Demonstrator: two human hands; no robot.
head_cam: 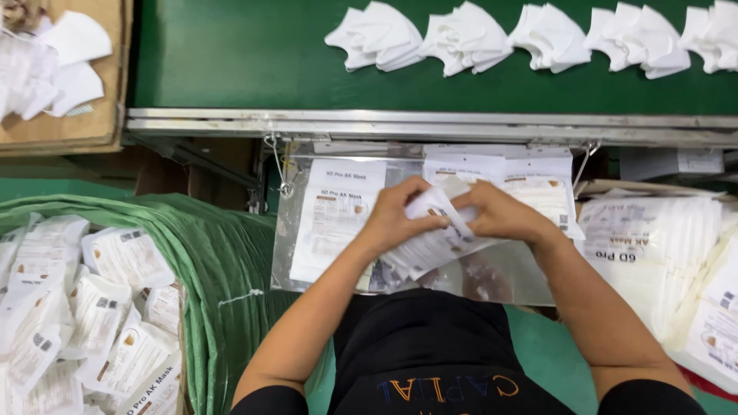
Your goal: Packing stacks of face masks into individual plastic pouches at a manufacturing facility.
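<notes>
Head view: a white folded mask [432, 204] sits half inside a clear printed pouch [430, 246], over the shiny tray [492, 280] just below the conveyor's metal edge [430, 123]. The left hand [396, 219] pinches the pouch shut-fingered; the right hand [500, 215] curls closed on the mask. Filled pouches [92, 307] crowd the green sack at left, a pouch stack [653, 253] at right.
</notes>
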